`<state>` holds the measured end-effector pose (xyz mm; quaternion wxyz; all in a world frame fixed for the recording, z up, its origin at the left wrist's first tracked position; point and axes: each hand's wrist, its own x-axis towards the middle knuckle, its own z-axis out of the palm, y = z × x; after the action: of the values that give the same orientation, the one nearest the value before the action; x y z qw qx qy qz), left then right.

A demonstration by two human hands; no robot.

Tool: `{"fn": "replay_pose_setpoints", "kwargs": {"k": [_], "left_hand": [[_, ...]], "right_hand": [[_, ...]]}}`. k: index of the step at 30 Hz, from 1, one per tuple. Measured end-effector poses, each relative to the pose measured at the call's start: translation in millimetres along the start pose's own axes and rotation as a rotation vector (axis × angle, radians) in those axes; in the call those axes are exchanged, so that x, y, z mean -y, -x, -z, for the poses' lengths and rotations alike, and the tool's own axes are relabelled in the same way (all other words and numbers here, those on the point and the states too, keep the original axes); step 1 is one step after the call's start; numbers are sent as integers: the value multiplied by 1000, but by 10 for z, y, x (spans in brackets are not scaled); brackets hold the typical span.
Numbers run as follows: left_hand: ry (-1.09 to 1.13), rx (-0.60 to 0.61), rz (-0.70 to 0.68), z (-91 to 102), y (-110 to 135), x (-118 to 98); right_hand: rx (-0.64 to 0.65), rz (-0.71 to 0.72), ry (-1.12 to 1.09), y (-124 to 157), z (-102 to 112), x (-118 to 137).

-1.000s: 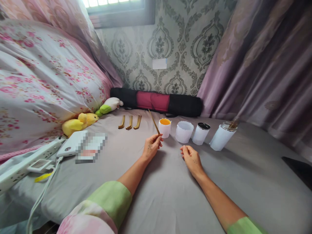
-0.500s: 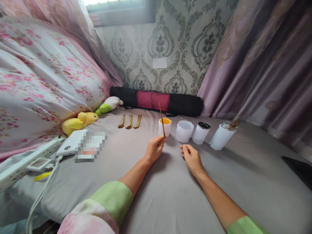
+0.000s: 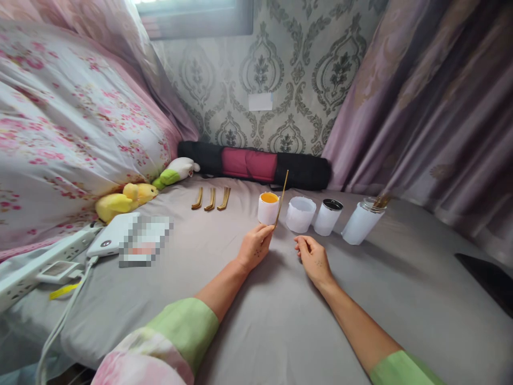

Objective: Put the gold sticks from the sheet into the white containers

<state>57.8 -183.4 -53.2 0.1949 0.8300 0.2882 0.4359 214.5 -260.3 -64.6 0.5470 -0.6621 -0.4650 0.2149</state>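
Note:
My left hand [image 3: 255, 247] rests on the grey bed sheet [image 3: 256, 321] and pinches a thin golden stick [image 3: 281, 198] that leans up and to the right. The stick crosses in front of a white cup with orange contents [image 3: 268, 207]. My right hand [image 3: 311, 255] lies on the sheet just right of it, fingers loosely curled with nothing in them that I can see. Behind the hands stand a wide white cup [image 3: 300, 214], a dark-rimmed white cup [image 3: 328, 216] and a tilted glass jar [image 3: 363, 221] with sticks in it.
Three golden curved pieces [image 3: 211, 198] lie left of the cups. A black and red roll bag [image 3: 255, 165] lies along the wall. Yellow and green plush toys [image 3: 127, 199], a white power bank [image 3: 112, 240] and a power strip [image 3: 36, 267] sit at the left under a floral quilt.
The stick in my left hand has swung from leaning left, through upright, to leaning right. The right hand has stayed put.

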Motion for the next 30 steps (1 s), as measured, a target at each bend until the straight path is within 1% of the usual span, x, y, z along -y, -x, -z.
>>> {"fn": "replay_pose_setpoints", "kwargs": {"k": [4,11,17,22,25,30], "left_hand": [[-86,29,-56,-5,9,5],[-266,49,-163,-8,20,14],[-372,106,-231,-2,23,-9],[-437,150,-282,8,24,-30],[-478,202,-317,25,23,-54],[-547,261,-348,48,20,-103]], "right_hand": [[-17,15,-12,3,7,10],[-60,100,-50,28,14,87],[-70,135,-91,42,20,109],[-94,120,-113,50,25,143],[-93,106,-152,58,23,164],[-47,77,-209,82,40,212]]}}
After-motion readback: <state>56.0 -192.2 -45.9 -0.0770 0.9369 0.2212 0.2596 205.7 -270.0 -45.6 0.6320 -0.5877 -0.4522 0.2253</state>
